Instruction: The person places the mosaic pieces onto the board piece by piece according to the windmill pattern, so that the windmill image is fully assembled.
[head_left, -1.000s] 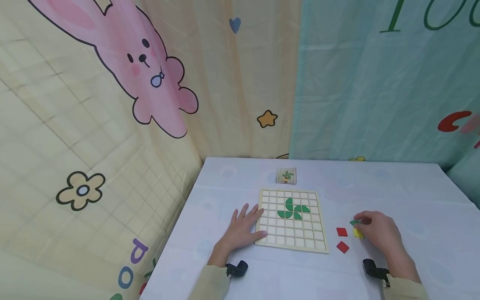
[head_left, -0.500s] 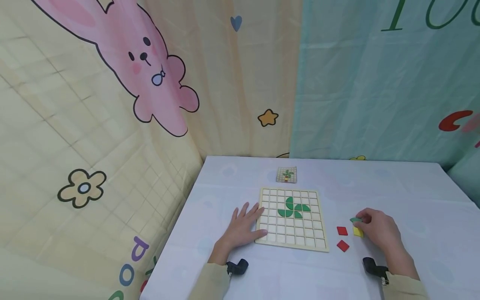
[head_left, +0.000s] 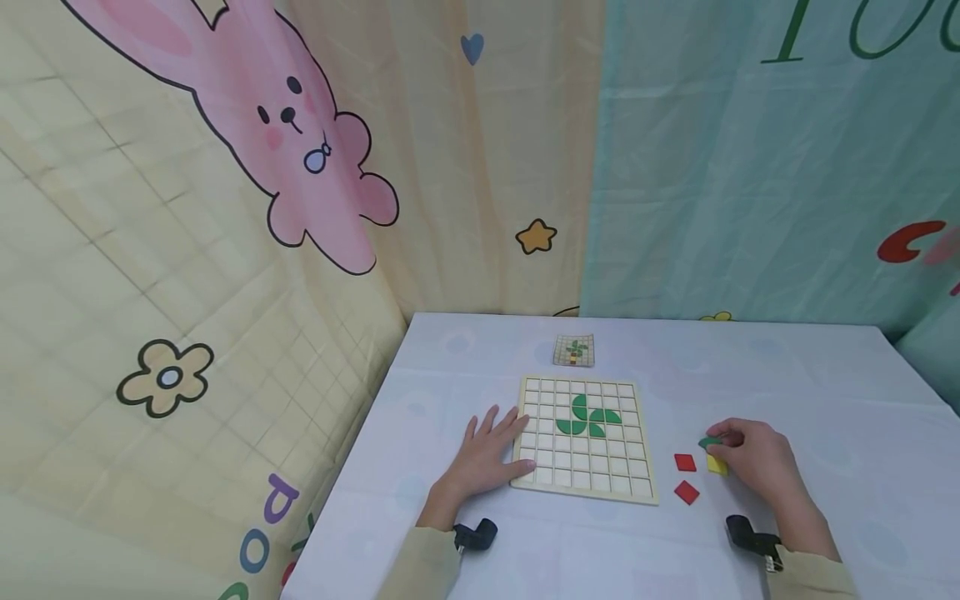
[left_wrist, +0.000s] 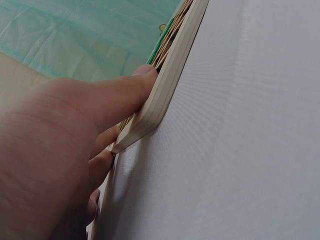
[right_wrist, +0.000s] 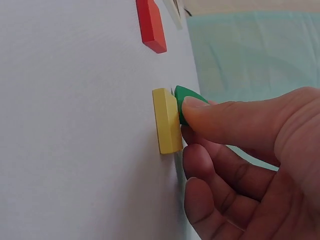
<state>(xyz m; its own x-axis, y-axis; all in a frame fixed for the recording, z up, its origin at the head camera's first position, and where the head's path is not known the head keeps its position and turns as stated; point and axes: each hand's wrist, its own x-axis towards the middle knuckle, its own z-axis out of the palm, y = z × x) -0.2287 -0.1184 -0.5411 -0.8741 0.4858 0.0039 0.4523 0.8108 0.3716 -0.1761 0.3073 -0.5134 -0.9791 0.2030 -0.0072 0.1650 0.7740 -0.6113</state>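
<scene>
My left hand (head_left: 483,457) rests with spread fingers at the left edge of the wooden grid board (head_left: 551,460). In the left wrist view, its thumb (left_wrist: 137,82) lies over the board's rim (left_wrist: 170,80). Several green rounded pieces (head_left: 580,407) form a pinwheel on the grid. To the right of the board, my right hand (head_left: 757,458) pinches a green rounded piece (right_wrist: 185,95) between thumb and fingers. Right beside that piece stands a yellow block (right_wrist: 167,122), whose contact with it I cannot tell. The fingers partly hide the green piece.
Two red blocks, one square to the board (head_left: 685,462) and one turned (head_left: 686,492), lie between the board and my right hand. A small pattern card (head_left: 573,351) lies behind the board. Printed curtains (head_left: 712,167) hang beyond the table (head_left: 825,375).
The pinched green piece has turned slightly in my right fingers, staying near the yellow block. My left hand and the board have stayed in place.
</scene>
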